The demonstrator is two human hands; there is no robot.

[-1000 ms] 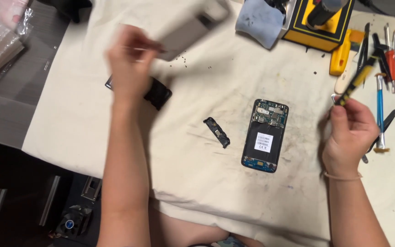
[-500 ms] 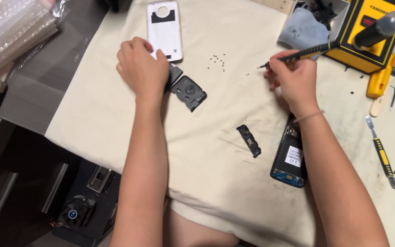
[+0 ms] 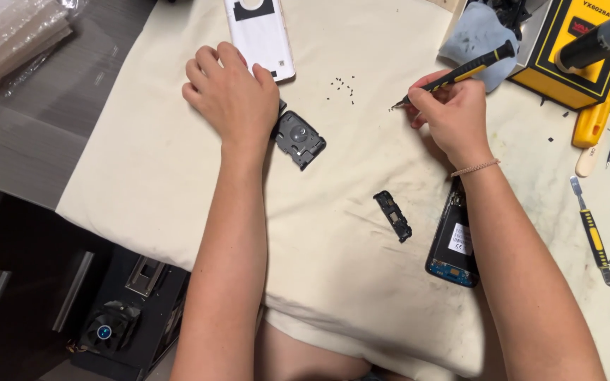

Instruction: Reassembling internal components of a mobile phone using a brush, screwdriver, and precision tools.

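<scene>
Left hand (image 3: 233,95) lies palm-down touching the black frame piece (image 3: 299,137); at its three o'clock, right hand (image 3: 452,113) grips a screwdriver (image 3: 460,73)

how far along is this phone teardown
Done: the white back cover is off, a black inner cover plate and a small black module lie loose on the cloth, and tiny screws are gathered. In hand: the right hand holds a screwdriver, tip near the screws; the left hand rests on the plate. Left: the opened phone still holds its battery and board.
</scene>
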